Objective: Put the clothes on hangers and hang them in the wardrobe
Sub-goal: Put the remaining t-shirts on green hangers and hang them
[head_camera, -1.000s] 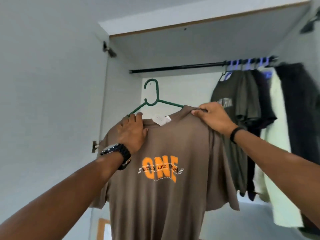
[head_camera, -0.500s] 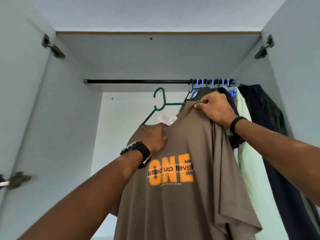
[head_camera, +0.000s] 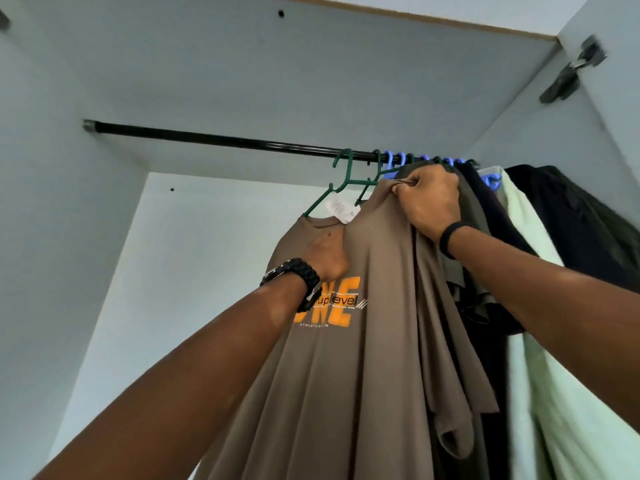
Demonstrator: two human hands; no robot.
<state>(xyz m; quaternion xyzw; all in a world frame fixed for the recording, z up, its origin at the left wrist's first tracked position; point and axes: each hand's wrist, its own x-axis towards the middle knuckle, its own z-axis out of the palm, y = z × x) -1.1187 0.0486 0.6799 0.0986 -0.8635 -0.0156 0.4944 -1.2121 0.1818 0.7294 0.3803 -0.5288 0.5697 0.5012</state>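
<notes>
Brown cotton T-shirt (head_camera: 346,358) on a green plastic hanger (head_camera: 341,181), hook at the black metal rail (head_camera: 225,142); both hands, left (head_camera: 327,254) and right (head_camera: 427,202), grip its fabric. Released before the hook seats, it could drop.

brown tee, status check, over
Left hand and right hand both grip brown tee. Green hanger hook at rail. Hung clothes crowd right.

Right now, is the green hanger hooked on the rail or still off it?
On it, apparently: the green hanger hook curls over the black rail; contact isn't clear.
</notes>
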